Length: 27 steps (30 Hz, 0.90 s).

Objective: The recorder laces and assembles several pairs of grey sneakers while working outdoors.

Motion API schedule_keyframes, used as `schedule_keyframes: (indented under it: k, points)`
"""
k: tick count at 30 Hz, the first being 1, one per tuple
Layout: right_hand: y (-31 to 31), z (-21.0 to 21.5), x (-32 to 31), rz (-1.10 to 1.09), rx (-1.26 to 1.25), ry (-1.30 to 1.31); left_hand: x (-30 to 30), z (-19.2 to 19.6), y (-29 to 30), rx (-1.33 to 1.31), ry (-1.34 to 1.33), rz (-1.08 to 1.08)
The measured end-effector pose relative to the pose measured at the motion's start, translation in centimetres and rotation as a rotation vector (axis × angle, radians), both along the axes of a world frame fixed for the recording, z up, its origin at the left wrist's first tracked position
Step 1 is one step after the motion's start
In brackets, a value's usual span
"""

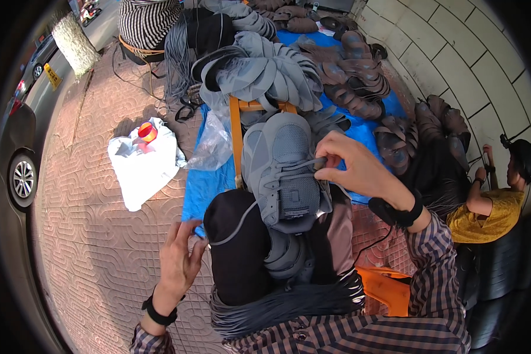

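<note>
A grey shoe upper [290,147] without a sole lies over my knees, its toe pointing away from me. A grey shoelace [237,224] is threaded across part of its front. At the right side of the upper, my right hand [357,162] pinches one length of lace between thumb and fingers. The other end runs left over my black-clad knee to my left hand [180,259], whose thumb and fingertips close on it out beside the knee. Another grey upper [286,259] sits lower between my legs. A thick bundle of dark laces [277,312] lies across my lap.
Grey uppers [265,71] are heaped ahead on a wooden stool [236,135]; brown ones [354,76] lie on a blue sheet [203,192]. A white bag [141,171] holds a red roll [147,131]. A person in yellow [495,215] sits at right by the wall. Parked car at left.
</note>
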State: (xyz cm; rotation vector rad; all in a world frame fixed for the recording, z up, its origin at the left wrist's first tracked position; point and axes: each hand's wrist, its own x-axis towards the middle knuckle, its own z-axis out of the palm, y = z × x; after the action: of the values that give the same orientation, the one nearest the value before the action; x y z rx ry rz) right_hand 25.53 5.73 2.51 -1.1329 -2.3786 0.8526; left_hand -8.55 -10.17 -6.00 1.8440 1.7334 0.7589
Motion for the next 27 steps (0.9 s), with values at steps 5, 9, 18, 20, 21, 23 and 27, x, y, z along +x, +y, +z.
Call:
schedule_keyframes:
  k: [5, 9, 18, 20, 21, 23, 27]
  points:
    - [-1.4, -0.4, -1.9, -0.027, 0.428, -0.1, 5.8, 3.0, 4.2, 0.401, 0.143, 0.052]
    - [-1.4, -0.4, -1.4, 0.106, 0.782, -0.183, 9.1, 3.7, 6.2, 0.424, 0.023, -0.105]
    - [1.0, -1.0, 1.3, 0.132, -0.373, 0.115, 12.4, 3.2, 7.8, 0.37, -0.041, -0.122]
    - [2.1, -1.8, 1.6, 0.1, -0.483, 0.19, 12.4, 2.9, 8.0, 0.347, -0.132, -0.118]
    - [2.3, -2.2, 1.8, 0.063, -0.594, 0.261, 12.4, 2.7, 8.2, 0.322, -0.23, -0.116]
    - [2.0, -2.7, 1.9, 0.081, -0.648, 0.27, 11.4, 2.8, 7.8, 0.352, -0.21, -0.105]
    - [1.2, -2.0, 0.4, 0.043, -0.669, 0.167, 9.8, 3.3, 5.5, 0.299, -0.221, -0.078]
